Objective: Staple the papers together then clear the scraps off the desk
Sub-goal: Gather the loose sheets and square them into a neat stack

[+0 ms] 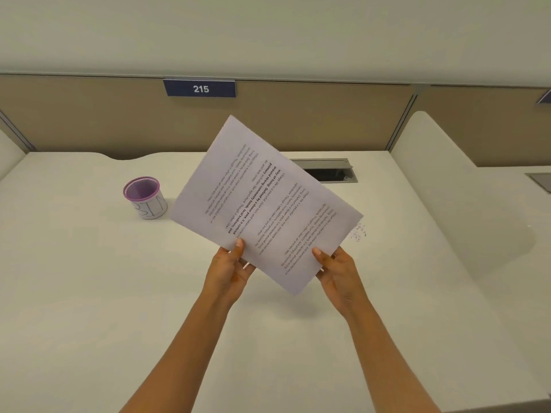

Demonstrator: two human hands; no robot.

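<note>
I hold the printed papers up above the desk, tilted so the text reads upside down to me. My left hand pinches the near left edge, thumb on top. My right hand grips the near right corner, thumb on the page. A small heap of white paper scraps lies on the desk just past the sheet's right corner, partly hidden by it. No stapler is visible.
A purple-rimmed cup with a paper label stands on the white desk at the left. A grey cable hatch sits open at the back. A beige partition with a "215" sign bounds the rear.
</note>
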